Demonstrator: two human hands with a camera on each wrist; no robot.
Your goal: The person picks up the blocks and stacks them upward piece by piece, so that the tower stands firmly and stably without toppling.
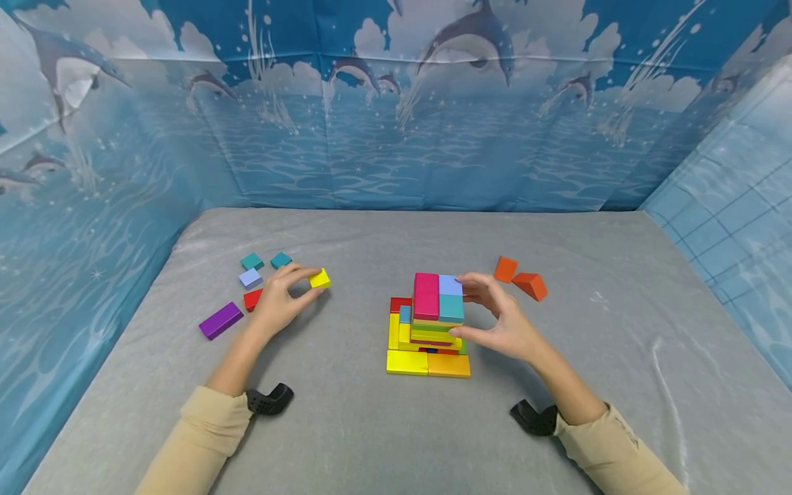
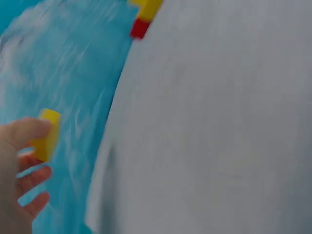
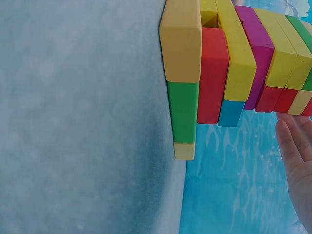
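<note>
My left hand [image 1: 280,300] pinches a small yellow block [image 1: 320,278] between thumb and fingertips, raised above the grey cloth. The left wrist view also shows this yellow block [image 2: 48,136] in the fingers. A stacked tower of coloured blocks [image 1: 427,299] stands left of my right hand [image 1: 504,323]. The right thumb and fingers hold the tower's upper right side, thumb at the near corner and fingers at the far one. Pink, light blue and teal blocks form its top; yellow and orange ones lie at its base. From the right wrist, the fingers touch the upper layers [image 3: 287,102].
Left of the tower lie teal blocks [image 1: 252,261], a light blue block [image 1: 250,278], a partly covered red block [image 1: 252,300] and a long purple block [image 1: 221,321]. Two orange blocks [image 1: 530,286] lie beyond the right hand. Blue dolphin-printed curtains [image 1: 396,158] surround the table.
</note>
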